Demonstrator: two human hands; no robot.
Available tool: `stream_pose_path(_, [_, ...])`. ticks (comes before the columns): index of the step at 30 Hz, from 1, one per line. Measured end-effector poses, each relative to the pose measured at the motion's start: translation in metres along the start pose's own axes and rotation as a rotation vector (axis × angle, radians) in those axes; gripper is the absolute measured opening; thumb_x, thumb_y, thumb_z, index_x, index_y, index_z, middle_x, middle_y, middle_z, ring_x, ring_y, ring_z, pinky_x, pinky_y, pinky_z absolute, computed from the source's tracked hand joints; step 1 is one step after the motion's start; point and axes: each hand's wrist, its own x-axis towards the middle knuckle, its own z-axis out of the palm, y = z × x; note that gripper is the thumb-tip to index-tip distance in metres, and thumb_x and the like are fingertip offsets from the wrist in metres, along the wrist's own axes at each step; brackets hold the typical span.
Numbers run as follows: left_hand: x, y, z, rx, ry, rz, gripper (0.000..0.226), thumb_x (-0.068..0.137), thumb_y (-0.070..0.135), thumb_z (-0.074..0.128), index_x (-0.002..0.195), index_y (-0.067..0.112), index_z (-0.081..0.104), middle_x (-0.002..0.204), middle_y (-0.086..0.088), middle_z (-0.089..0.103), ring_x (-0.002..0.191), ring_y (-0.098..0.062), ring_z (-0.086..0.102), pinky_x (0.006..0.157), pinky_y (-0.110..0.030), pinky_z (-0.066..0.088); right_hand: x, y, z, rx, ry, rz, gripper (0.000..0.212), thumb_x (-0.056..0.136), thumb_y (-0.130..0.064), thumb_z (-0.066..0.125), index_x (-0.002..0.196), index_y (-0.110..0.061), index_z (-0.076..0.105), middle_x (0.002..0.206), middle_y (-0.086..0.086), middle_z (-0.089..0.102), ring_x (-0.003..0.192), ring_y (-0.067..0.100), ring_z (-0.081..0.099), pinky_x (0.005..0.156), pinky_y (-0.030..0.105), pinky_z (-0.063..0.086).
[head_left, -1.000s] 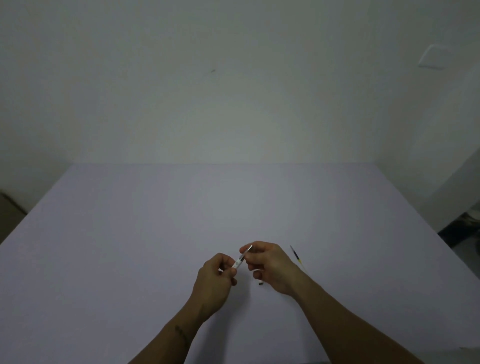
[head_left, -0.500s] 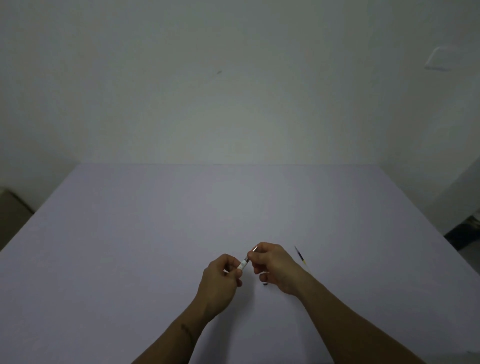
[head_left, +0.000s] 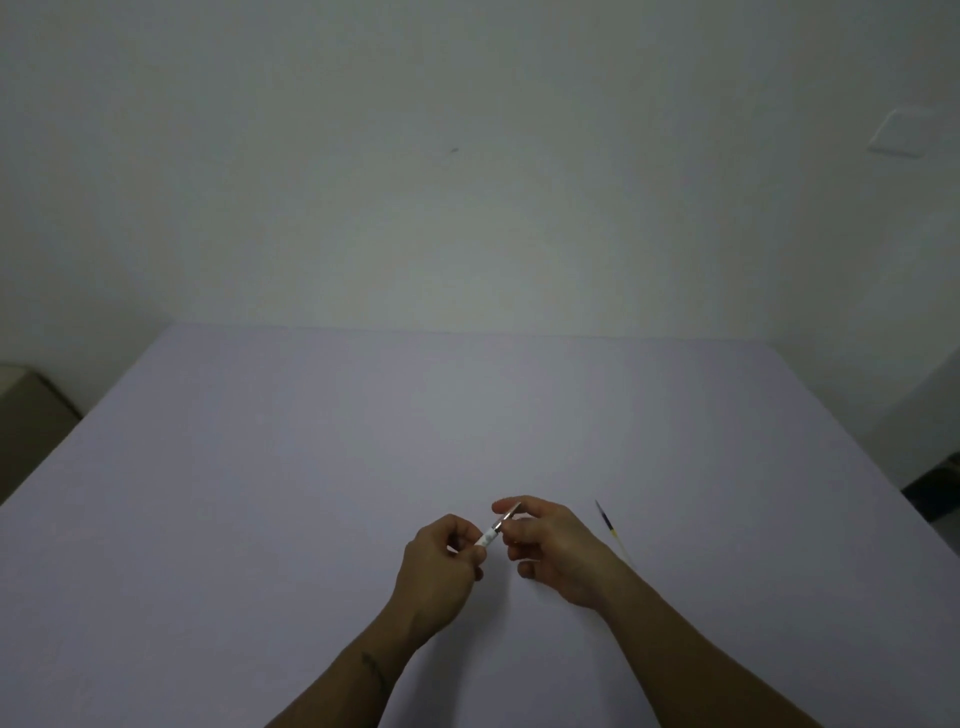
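Note:
A small pen-like part (head_left: 497, 527) with a white body and a metal tip is held in the air just above the pale table (head_left: 260, 493). My left hand (head_left: 441, 566) grips its white lower end with curled fingers. My right hand (head_left: 550, 545) pinches the metal upper end between thumb and forefinger, its other fingers loosely curled. A thin refill (head_left: 610, 530) with a dark tip and a yellowish stem lies on the table just right of my right hand.
The table ends at a plain wall at the back. A brown object (head_left: 26, 415) stands beside the table's left edge, and dark floor clutter (head_left: 935, 493) shows past the right edge.
Both hands stay together on the small part. My right hand's fingers have loosened and spread a little. The small dark piece seen below my right hand earlier is out of sight now.

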Motion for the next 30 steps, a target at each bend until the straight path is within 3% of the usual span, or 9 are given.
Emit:
stream_pose_path(2, [0.0006,0.0001,0.0008,0.006,0.006,0.002,0.006,0.092,0.009,0.062,0.090,0.012,0.066,0.083,-0.005,0.067,0.072,-0.018,0.068,0.063,-0.024,0.055,0.0004,-0.0011,0.0009,-0.028,0.033,-0.014,0.020,0.090,-0.001,0.058,0.095,-0.010,0.075,0.070,0.002,0.061,0.066,0.017,0.055,0.058,0.028,0.045])
stream_pose_path(7, [-0.0008,-0.0008,0.0029,0.004,0.001,0.006,0.009,0.091,0.008,0.062,0.087,0.015,0.066,0.082,-0.004,0.067,0.071,-0.016,0.070,0.063,-0.025,0.054,0.0020,-0.0037,0.0020,-0.088,0.068,0.001,0.007,0.090,-0.010,0.064,0.084,-0.006,0.067,0.068,0.004,0.055,0.061,0.016,0.053,0.053,0.027,0.040])
stream_pose_path(13, [-0.0002,0.0004,0.0023,-0.009,0.011,0.000,0.006,0.091,0.008,0.062,0.091,0.012,0.066,0.084,-0.004,0.067,0.074,-0.019,0.070,0.061,-0.023,0.050,0.0036,-0.0045,-0.0006,-0.029,0.054,-0.011,0.015,0.089,-0.004,0.061,0.091,-0.009,0.075,0.068,0.002,0.061,0.063,0.015,0.054,0.053,0.026,0.040])
stream_pose_path(18, [-0.0014,0.0010,0.0052,-0.029,0.018,0.013,0.005,0.091,0.008,0.062,0.090,0.011,0.066,0.082,-0.004,0.066,0.072,-0.019,0.070,0.066,-0.028,0.057,0.0063,-0.0051,0.0008,-0.130,0.107,-0.011,0.012,0.087,-0.019,0.068,0.083,-0.008,0.065,0.066,0.005,0.055,0.061,0.016,0.054,0.051,0.027,0.037])
stream_pose_path(21, [0.0008,0.0009,0.0038,-0.031,0.024,0.016,0.006,0.090,0.008,0.063,0.090,0.011,0.067,0.082,-0.005,0.067,0.072,-0.020,0.069,0.070,-0.033,0.059,0.0038,-0.0057,0.0014,-0.071,0.045,-0.005,0.009,0.088,-0.015,0.066,0.093,-0.009,0.070,0.068,0.001,0.058,0.061,0.015,0.055,0.050,0.026,0.038])
stream_pose_path(24, [0.0021,0.0014,0.0020,-0.039,0.030,0.012,0.005,0.090,0.008,0.063,0.090,0.012,0.067,0.083,-0.005,0.068,0.072,-0.020,0.069,0.073,-0.036,0.060,0.0024,-0.0054,0.0002,-0.024,-0.007,-0.021,0.023,0.089,-0.003,0.060,0.105,-0.012,0.074,0.072,0.000,0.062,0.065,0.016,0.054,0.053,0.025,0.040])
stream_pose_path(30, [0.0007,0.0009,0.0031,-0.056,0.009,0.019,0.006,0.091,0.009,0.062,0.090,0.012,0.067,0.081,-0.003,0.066,0.071,-0.019,0.070,0.072,-0.033,0.059,0.0055,-0.0016,0.0012,-0.099,0.080,-0.040,0.010,0.087,-0.012,0.067,0.078,-0.012,0.072,0.071,0.005,0.058,0.065,0.016,0.054,0.055,0.028,0.039])
